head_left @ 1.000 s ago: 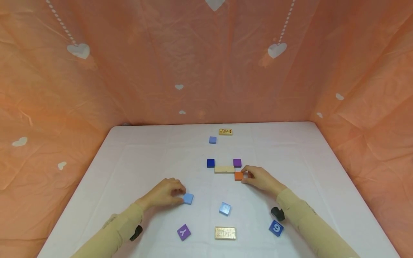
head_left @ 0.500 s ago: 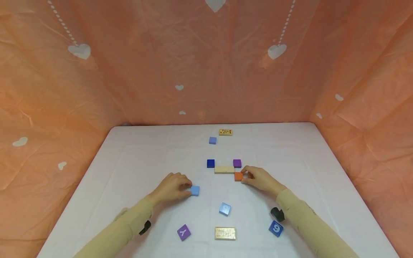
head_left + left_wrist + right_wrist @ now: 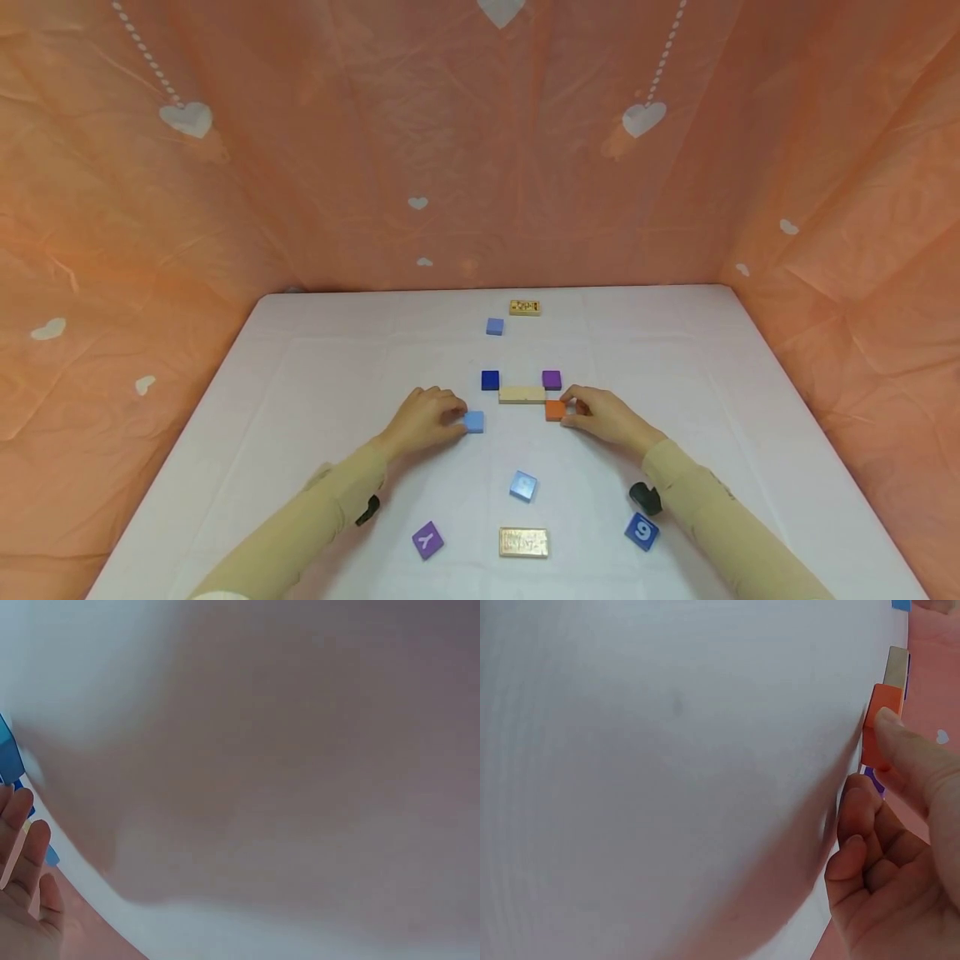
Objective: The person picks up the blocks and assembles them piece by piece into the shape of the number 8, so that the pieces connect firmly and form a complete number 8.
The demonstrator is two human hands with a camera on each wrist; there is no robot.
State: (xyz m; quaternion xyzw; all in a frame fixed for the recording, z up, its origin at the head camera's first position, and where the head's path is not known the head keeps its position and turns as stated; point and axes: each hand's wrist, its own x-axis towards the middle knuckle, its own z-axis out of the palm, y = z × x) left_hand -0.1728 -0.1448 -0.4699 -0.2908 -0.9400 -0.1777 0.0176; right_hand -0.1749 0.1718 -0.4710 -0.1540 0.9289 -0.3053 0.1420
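Observation:
My left hand (image 3: 423, 421) pinches a light blue square tile (image 3: 474, 422) by its left side, just left of and nearer than the cream bar (image 3: 522, 395). In the left wrist view that tile (image 3: 9, 754) shows at the left edge. An orange square tile (image 3: 555, 410) sits at the bar's right end, its right side pinched by my right hand (image 3: 611, 417). The right wrist view shows my thumb on the orange tile (image 3: 885, 705). A dark blue tile (image 3: 490, 380) adjoins the bar's far left corner, and a purple tile (image 3: 552, 380) its far right corner.
Nearer me lie a pale blue tile (image 3: 523, 486), a gold bar (image 3: 523, 542), a purple Y tile (image 3: 427, 540) and a blue numbered tile (image 3: 642, 531). Farther back are a periwinkle tile (image 3: 495, 327) and a patterned gold block (image 3: 524, 307). Orange cloth (image 3: 480, 167) hangs behind the white table (image 3: 337, 350).
My left hand has carried the light blue tile away from me and to the right, close to the bar's left end. My right hand stays at the orange tile.

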